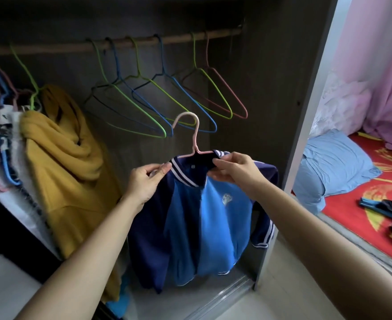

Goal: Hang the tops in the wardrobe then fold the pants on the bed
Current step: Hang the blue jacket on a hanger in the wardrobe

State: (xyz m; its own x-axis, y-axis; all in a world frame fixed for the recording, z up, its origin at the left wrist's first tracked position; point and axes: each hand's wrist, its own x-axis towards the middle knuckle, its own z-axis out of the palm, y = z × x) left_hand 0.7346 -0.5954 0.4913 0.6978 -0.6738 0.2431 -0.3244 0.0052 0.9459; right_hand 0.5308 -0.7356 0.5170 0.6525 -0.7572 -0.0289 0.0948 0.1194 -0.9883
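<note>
A blue and navy jacket (215, 229) with a white-striped collar hangs on a pink hanger (194, 135) in front of the open wardrobe. My left hand (147, 181) pinches the left side of the collar. My right hand (234, 169) grips the right side of the collar by the hanger's shoulder. The hanger's hook points up, well below the wooden rail (172, 39). Dark pants (389, 207) lie on the red bed cover (352, 218) at the right.
Several empty wire hangers (158, 98) hang on the rail above the jacket. A mustard top (68, 162) and other clothes hang at the left. The wardrobe's grey side panel (306, 125) stands at the right. A blue pillow (333, 167) lies on the bed.
</note>
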